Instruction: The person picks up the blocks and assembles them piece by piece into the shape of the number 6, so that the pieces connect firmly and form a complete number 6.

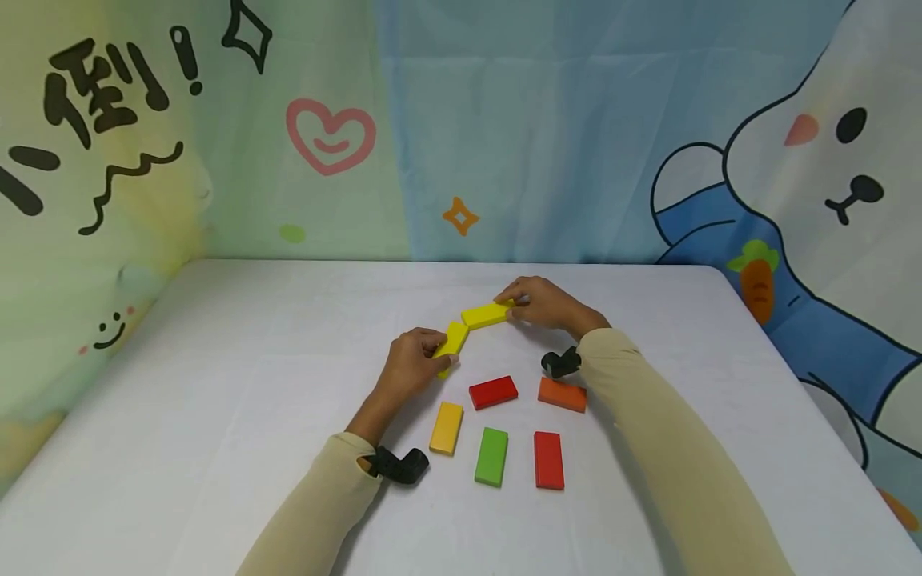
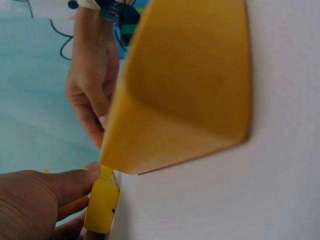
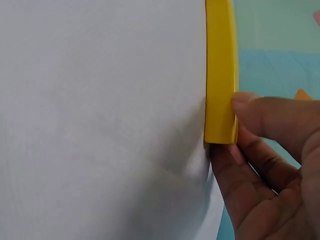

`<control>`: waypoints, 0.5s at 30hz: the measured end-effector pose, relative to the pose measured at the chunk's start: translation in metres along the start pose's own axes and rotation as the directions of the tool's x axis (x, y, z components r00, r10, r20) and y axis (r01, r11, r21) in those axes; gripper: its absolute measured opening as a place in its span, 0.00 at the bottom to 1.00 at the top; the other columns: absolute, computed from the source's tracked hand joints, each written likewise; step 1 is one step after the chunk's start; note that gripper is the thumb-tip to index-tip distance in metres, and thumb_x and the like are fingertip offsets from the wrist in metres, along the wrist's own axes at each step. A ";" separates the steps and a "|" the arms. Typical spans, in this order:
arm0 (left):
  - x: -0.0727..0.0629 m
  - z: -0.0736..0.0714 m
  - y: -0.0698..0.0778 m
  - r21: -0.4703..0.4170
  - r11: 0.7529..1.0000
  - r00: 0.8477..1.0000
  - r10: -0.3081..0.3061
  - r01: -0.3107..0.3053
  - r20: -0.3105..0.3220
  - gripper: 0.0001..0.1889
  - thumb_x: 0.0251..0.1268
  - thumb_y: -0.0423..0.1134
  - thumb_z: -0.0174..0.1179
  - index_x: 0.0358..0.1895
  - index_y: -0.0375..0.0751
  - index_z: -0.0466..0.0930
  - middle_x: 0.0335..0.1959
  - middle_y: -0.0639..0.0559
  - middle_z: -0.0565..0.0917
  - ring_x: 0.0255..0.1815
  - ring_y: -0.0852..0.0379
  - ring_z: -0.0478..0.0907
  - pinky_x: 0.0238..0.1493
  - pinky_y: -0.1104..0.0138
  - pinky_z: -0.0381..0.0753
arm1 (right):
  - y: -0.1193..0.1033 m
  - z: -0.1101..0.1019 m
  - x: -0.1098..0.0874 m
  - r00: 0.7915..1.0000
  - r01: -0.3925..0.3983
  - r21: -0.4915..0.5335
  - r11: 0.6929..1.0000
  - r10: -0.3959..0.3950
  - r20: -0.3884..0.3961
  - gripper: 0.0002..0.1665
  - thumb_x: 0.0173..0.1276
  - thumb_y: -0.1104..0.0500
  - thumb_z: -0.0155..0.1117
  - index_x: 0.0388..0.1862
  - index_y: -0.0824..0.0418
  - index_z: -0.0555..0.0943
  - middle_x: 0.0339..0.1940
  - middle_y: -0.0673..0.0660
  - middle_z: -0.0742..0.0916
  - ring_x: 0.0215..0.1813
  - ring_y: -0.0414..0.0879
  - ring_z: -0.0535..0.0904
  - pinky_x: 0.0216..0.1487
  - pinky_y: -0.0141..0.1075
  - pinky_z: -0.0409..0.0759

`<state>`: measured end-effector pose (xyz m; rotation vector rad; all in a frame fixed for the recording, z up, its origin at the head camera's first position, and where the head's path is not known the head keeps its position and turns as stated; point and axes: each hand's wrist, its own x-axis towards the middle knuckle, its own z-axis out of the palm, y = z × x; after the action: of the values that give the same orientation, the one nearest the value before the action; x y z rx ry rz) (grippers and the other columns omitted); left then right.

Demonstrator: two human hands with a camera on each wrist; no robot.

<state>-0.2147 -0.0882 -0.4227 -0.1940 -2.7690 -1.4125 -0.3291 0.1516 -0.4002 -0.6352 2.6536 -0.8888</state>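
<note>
Two bright yellow blocks lie end to end at an angle on the far part of the white table. My left hand pinches the nearer yellow block between thumb and fingers. At the right end of the farther yellow block, my right hand grips it by thumb and fingertips. The right wrist view shows that block with the thumb on one long side and fingers around its end. In the left wrist view the left hand's block appears small beyond a large, close amber block.
Nearer on the table lie a red block, an orange block, an amber block, a green block and another red block. A printed cloth backdrop hangs behind the far edge.
</note>
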 end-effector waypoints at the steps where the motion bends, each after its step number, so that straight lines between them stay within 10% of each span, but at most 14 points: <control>1: 0.000 0.000 0.000 0.001 1.000 1.000 0.003 -0.003 0.000 0.18 0.58 0.32 0.70 0.53 0.34 0.84 0.51 0.41 0.81 0.49 0.48 0.77 0.51 0.59 0.79 | 0.001 0.000 -0.001 1.000 0.000 0.012 1.000 0.000 -0.008 0.20 0.68 0.67 0.61 0.58 0.62 0.82 0.57 0.59 0.81 0.58 0.54 0.73 0.60 0.46 0.73; 15: -0.002 0.001 0.000 -0.014 1.000 1.000 0.008 -0.009 -0.010 0.19 0.58 0.31 0.69 0.54 0.31 0.82 0.52 0.41 0.80 0.48 0.49 0.78 0.50 0.61 0.80 | 0.005 -0.008 -0.018 0.975 0.129 0.075 0.989 -0.113 -0.190 0.22 0.70 0.63 0.63 0.61 0.67 0.78 0.57 0.61 0.82 0.57 0.54 0.78 0.60 0.47 0.75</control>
<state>-0.2128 -0.0874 -0.4240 -0.1986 -2.7477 -1.4282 -0.3181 0.1679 -0.3948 -0.7325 2.7432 -1.1430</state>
